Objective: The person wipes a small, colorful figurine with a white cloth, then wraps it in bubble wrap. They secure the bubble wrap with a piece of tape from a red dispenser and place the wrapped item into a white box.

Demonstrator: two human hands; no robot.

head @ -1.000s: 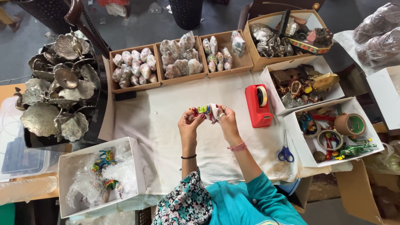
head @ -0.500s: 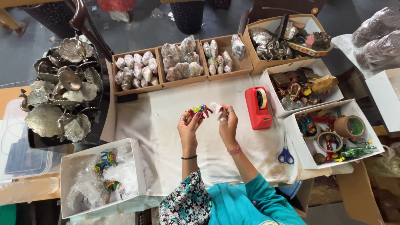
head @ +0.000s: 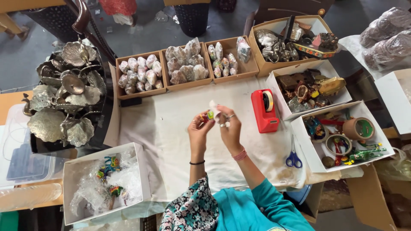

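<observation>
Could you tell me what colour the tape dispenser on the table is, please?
Red; the tape dispenser shows clearly in the head view.

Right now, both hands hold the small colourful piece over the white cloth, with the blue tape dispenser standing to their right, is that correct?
Not quite: the tape dispenser is red, not blue, as the head view shows. The rest holds: the left hand and right hand hold the small colourful piece over the white cloth, dispenser to their right.
</observation>
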